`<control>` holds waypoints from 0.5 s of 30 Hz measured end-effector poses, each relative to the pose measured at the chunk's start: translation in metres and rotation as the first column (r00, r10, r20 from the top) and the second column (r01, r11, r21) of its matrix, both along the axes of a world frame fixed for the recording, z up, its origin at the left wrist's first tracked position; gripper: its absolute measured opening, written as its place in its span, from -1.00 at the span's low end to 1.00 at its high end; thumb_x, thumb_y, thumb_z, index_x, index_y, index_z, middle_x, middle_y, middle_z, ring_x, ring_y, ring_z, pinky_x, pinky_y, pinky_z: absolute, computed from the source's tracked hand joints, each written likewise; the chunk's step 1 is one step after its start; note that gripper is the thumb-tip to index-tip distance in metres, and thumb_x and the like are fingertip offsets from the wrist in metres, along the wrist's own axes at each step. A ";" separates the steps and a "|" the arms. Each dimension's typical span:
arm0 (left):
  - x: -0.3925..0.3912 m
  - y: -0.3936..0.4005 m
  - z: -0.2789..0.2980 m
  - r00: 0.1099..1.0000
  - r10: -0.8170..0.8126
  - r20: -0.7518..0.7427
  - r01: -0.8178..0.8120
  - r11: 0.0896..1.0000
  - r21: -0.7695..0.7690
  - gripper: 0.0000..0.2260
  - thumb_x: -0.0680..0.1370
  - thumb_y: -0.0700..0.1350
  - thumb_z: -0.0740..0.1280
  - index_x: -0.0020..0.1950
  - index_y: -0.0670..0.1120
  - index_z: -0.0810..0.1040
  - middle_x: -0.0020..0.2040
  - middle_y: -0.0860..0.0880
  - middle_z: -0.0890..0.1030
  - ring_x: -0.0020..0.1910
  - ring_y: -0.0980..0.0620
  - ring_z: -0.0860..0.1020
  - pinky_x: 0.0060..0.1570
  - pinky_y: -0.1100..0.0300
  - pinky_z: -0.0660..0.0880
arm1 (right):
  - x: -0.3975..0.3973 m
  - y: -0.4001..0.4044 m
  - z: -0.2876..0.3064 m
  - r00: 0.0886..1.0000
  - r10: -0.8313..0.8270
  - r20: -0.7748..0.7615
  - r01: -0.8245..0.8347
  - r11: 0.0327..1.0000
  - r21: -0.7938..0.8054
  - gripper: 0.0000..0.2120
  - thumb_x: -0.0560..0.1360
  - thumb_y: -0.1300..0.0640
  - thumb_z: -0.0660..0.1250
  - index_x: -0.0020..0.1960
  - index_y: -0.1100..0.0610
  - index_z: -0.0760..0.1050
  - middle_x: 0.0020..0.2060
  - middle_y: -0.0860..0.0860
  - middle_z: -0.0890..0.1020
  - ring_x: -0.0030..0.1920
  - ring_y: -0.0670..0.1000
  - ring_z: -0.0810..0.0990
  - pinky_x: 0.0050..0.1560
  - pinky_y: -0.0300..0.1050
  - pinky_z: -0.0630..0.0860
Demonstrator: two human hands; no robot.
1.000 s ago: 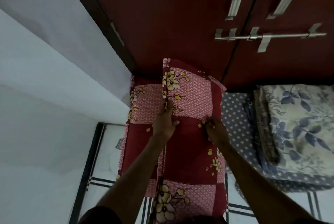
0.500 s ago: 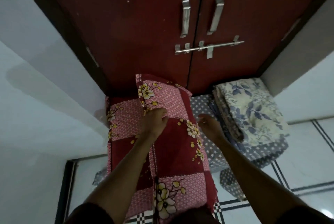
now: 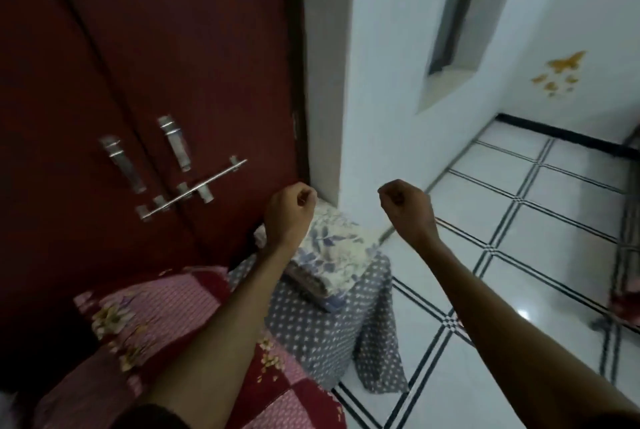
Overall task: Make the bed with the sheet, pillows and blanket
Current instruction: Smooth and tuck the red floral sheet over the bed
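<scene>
A red and pink patchwork pillow with yellow flowers lies at the lower left, partly under my left forearm. Right of it sits a folded cream blanket with blue leaves on top of a grey sheet with white dots, which drapes down to the floor. My left hand hovers above the folded blanket with fingers curled, holding nothing. My right hand is raised over the floor to the right, also curled and holding nothing.
Dark red double doors with metal handles and a sliding bolt stand behind the bedding. A white wall corner rises beside the doors. White floor tiles with black lines stretch to the right.
Both hands have let go of the patchwork pillow and lifted up and to the right. The view has swung right, bringing the wall and tiled floor into sight.
</scene>
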State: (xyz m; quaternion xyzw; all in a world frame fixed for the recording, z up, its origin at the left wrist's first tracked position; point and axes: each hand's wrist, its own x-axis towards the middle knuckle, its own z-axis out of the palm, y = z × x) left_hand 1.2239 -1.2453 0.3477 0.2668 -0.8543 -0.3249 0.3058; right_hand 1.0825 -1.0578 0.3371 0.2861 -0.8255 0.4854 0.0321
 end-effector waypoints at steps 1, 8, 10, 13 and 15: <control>-0.027 0.019 0.012 0.998 -0.051 -0.037 0.051 0.999 0.012 -0.82 0.54 0.00 0.33 -0.19 -0.05 0.62 -0.27 0.04 0.66 -0.24 -0.01 0.63 -0.23 0.02 0.57 | -0.019 0.027 0.014 0.998 -0.048 -0.035 0.046 0.998 -0.037 -0.91 0.53 0.21 0.39 -0.04 0.07 0.66 -0.24 -0.08 0.69 -0.20 -0.05 0.67 -0.09 -0.14 0.58; -0.199 0.181 0.102 0.876 -0.370 -0.309 0.391 0.920 0.007 -0.92 0.55 -0.05 0.39 -0.13 0.07 0.66 -0.16 0.22 0.67 -0.17 0.21 0.63 -0.02 0.12 0.59 | -0.129 0.221 0.100 0.916 -0.347 -0.202 0.293 0.921 -0.256 -0.90 0.53 0.21 0.39 -0.01 0.10 0.67 -0.19 -0.13 0.68 -0.20 -0.23 0.62 -0.12 -0.41 0.48; -0.243 0.227 0.122 0.837 -0.421 -0.350 0.445 0.895 -0.014 -0.92 0.54 -0.05 0.40 -0.14 0.06 0.66 -0.19 0.23 0.67 -0.17 0.21 0.63 -0.02 0.10 0.61 | -0.157 0.274 0.116 0.883 -0.414 -0.223 0.344 0.892 -0.294 -0.91 0.52 0.22 0.40 -0.02 0.10 0.67 -0.24 -0.18 0.65 -0.25 -0.27 0.59 -0.16 -0.44 0.44; -0.314 0.304 0.147 0.783 -0.483 -0.391 0.510 0.859 -0.041 -0.91 0.54 -0.02 0.41 -0.17 0.09 0.63 -0.23 0.23 0.66 -0.19 0.21 0.62 -0.03 0.06 0.61 | -0.204 0.362 0.143 0.811 -0.519 -0.271 0.434 0.843 -0.318 -0.90 0.51 0.23 0.41 -0.03 0.08 0.68 -0.27 -0.24 0.63 -0.25 -0.27 0.61 -0.17 -0.39 0.48; -0.356 0.348 0.157 0.747 -0.517 -0.417 0.551 0.833 -0.046 -0.91 0.54 0.00 0.41 -0.16 0.07 0.65 -0.22 0.20 0.67 -0.18 0.20 0.62 -0.02 0.04 0.62 | -0.237 0.412 0.159 0.766 -0.564 -0.307 0.470 0.818 -0.332 -0.90 0.51 0.23 0.42 -0.03 0.07 0.67 -0.24 -0.22 0.66 -0.22 -0.23 0.64 -0.15 -0.31 0.55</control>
